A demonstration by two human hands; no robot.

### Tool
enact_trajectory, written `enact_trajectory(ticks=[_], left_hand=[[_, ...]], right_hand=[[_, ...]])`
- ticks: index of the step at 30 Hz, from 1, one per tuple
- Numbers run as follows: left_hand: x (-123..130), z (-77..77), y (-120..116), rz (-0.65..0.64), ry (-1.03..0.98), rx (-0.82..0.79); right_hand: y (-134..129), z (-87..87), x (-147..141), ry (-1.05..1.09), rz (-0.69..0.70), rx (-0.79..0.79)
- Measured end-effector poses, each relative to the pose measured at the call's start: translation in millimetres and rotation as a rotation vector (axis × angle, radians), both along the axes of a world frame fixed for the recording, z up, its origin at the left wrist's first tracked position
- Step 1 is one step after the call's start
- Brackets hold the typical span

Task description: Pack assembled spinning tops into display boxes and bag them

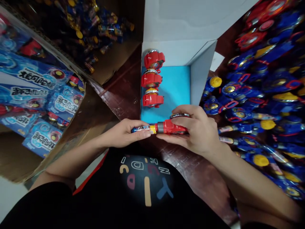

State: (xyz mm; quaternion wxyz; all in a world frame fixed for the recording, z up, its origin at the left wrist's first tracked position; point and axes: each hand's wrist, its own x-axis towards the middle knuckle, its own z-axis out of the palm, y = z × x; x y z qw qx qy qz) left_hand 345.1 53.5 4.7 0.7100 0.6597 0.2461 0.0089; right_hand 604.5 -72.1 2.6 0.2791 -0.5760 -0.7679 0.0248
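1. Your right hand point(202, 127) grasps a red toy point(169, 126); your left hand point(124, 132) pinches a blue-and-yellow tube point(143, 128); they meet end to end, by the near edge of the white box point(176, 22).
2. A skewed push or loose pinch could let the tube slip from the toy's collar point(160, 127);
3. a bump could disturb the three boxed red toys point(152, 80);
4. dark-red tabletop point(190, 167) beneath; cardboard carton point(115, 58) leftward; blue toys point(231, 89) heaped right.

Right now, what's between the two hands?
In the head view, the yellow end of a blue tube and the grey-collared end of a red toy lie between the left hand and right hand.
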Motion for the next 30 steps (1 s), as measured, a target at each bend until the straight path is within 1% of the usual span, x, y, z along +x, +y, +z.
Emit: enact_trajectory(ticks=[2,3,4,5,8,9,10,11,12,14,15,16,17,19,20,21,22,23,24,25,26,27,28,30], left_hand=[[-3,-1.8,-5,-0.003,-0.01,0.03],[-4,-5.0,-7,0.001,-0.042,0.096],[-5,-9.4,-8,0.008,-0.099,0.222],[-6,-14.9,-9,0.02,-0.18,0.411],[-10,-31.7,-5,0.064,-0.439,1.123],[-11,-35.8,-2,0.063,-0.481,1.294],[-12,-38.5,1,0.06,-0.49,1.386],[-13,-40.0,3,0.058,-0.478,1.404],[-14,-40.6,4,0.062,-0.449,1.362],[-14,-40.3,3,0.089,-0.387,1.221],[-13,-40.3,1,0.107,-0.372,1.179],[-12,-40.5,-2,0.122,-0.376,1.183],[-12,-40.9,-5,0.132,-0.403,1.239],[-11,-41.8,-7,0.141,-0.515,1.455],[-10,-42.1,-6,0.137,-0.578,1.568],[-10,-42.4,-2,0.124,-0.623,1.656],[-9,-43.0,3,0.111,-0.65,1.7],[-8,-44.4,9,0.108,-0.663,1.684],[-5,-47.0,17,0.12,-0.663,1.606],[-2,-51.2,25,0.147,-0.646,1.475],[4,-57.1,32,0.203,-0.613,1.304],[10,-64.6,39,0.284,-0.566,1.109],[19,-73.3,45,0.379,-0.512,0.906],[39,-91.5,52,0.539,-0.393,0.57]], right_hand=[[-4,0.1,-7,0.018,0.003,-0.021],[-6,-1.6,-11,0.044,-0.002,-0.031],[-8,-4.0,-16,0.083,-0.019,-0.039],[-9,-6.6,-20,0.135,-0.044,-0.051],[-11,-10.6,-27,0.307,-0.095,-0.12],[-12,-9.5,-27,0.355,-0.096,-0.159],[-12,-7.2,-26,0.404,-0.095,-0.203],[-13,-4.1,-25,0.466,-0.1,-0.254],[-13,-0.7,-23,0.549,-0.118,-0.308],[-16,5.0,-18,0.779,-0.179,-0.444],[-18,6.5,-17,0.906,-0.213,-0.534],[-20,6.9,-16,1.026,-0.244,-0.633],[-22,6.6,-15,1.129,-0.273,-0.737],[-27,5.7,-15,1.274,-0.32,-0.922],[-30,6.1,-14,1.311,-0.337,-0.968],[-34,7.5,-13,1.309,-0.351,-0.964],[-37,9.8,-11,1.26,-0.369,-0.895],[-41,12.8,-8,1.151,-0.384,-0.768],[-44,15.8,-5,0.982,-0.389,-0.59],[-46,18.7,-2,0.774,-0.379,-0.401],[-48,21.0,0,0.553,-0.348,-0.244],[-48,22.8,2,0.341,-0.295,-0.146],[-47,24.5,3,0.159,-0.228,-0.1],[-41,29.4,1,-0.095,-0.084,-0.134]])
